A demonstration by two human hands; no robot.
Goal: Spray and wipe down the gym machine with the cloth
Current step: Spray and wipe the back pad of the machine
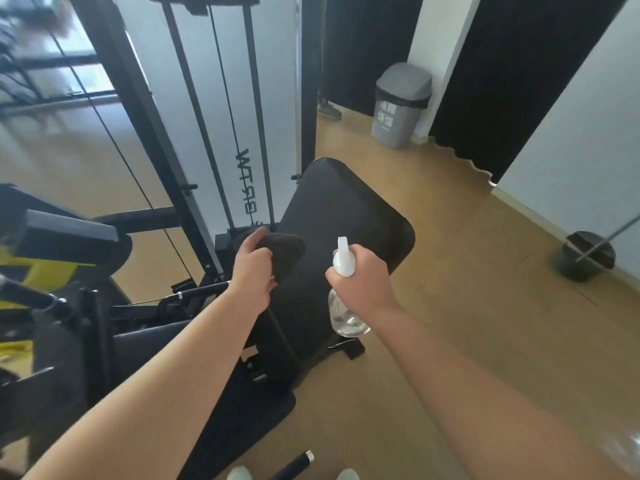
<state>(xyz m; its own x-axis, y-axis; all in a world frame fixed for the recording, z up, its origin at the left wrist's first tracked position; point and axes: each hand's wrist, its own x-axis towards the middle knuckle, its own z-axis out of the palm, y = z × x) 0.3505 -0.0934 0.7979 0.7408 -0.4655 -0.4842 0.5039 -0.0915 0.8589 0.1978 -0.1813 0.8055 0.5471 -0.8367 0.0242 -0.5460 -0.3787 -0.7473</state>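
Note:
A black padded bench pad [349, 216] of the gym machine tilts up in the middle of the head view, in front of the cable tower [239, 116]. My left hand [251, 275] is shut on a dark cloth [287, 252] bunched against the pad's left edge. My right hand [362, 278] grips a clear spray bottle [343, 317] with a white nozzle [343, 258], held over the pad's lower right part, nozzle aimed away from me toward the pad.
A grey bin [400, 105] stands at the back by black curtains [512, 71]. A dark bucket with a mop handle [585, 256] sits at the right wall. Black and yellow machine parts [52, 265] crowd the left. Wooden floor [450, 271] lies to the right.

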